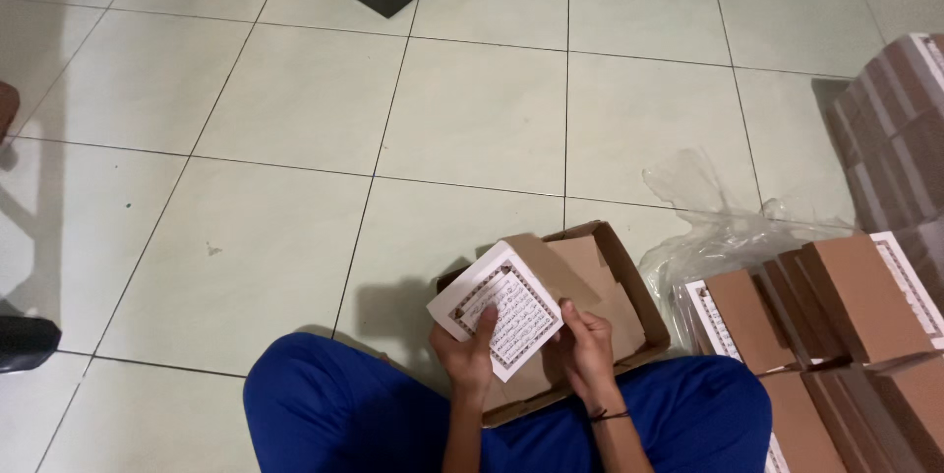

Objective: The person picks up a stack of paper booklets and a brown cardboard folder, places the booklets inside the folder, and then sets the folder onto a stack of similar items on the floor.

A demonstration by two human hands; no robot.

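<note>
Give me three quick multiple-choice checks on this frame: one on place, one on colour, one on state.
1. Where is the white printed booklet?
A. in both hands, above the open cardboard box
B. flat on the tiles
C. on the brown stacks

2. What colour are the trousers?
A. red
B. blue
C. grey

3. How is the cardboard box?
A. taped shut
B. crushed flat
C. open

Answers: 1 A, the left hand and right hand grip its lower edge over the box; 2 B, both knees are blue; 3 C, its inside is visible.
</note>
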